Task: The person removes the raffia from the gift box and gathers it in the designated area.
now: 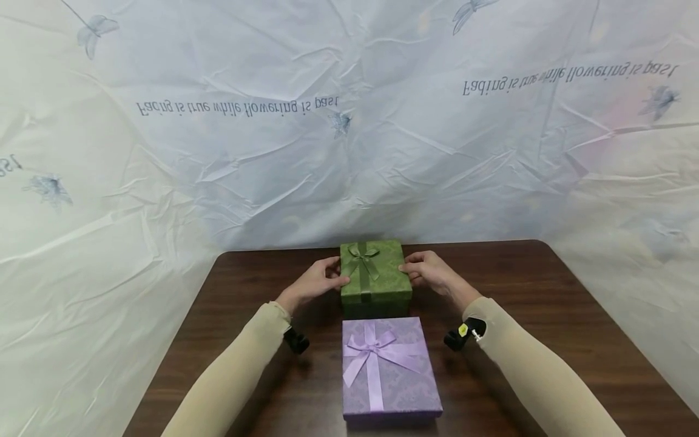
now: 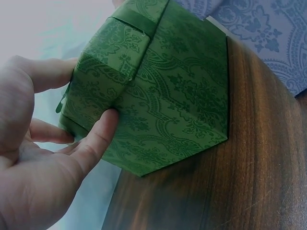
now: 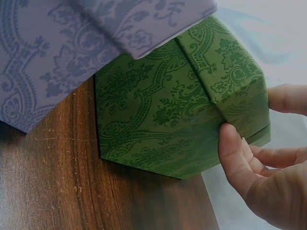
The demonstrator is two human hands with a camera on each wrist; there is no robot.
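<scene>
A green patterned gift box stands near the far edge of the table. Its lid sits on top, with a green ribbon and bow. My left hand pinches the lid at its left side, one digit on the top edge and fingertips along the lower rim. On the opposite side my right hand pinches the lid in the same manner, as the right wrist view shows its fingers at the rim. Just in front of the green box lies a lilac gift box with a lilac ribbon bow, untouched by either hand.
Both boxes rest on a dark brown wooden table with rounded far corners. Right behind the table hangs a wrinkled whitish sheet with printed lettering and butterflies. Dark devices are worn at both wrists.
</scene>
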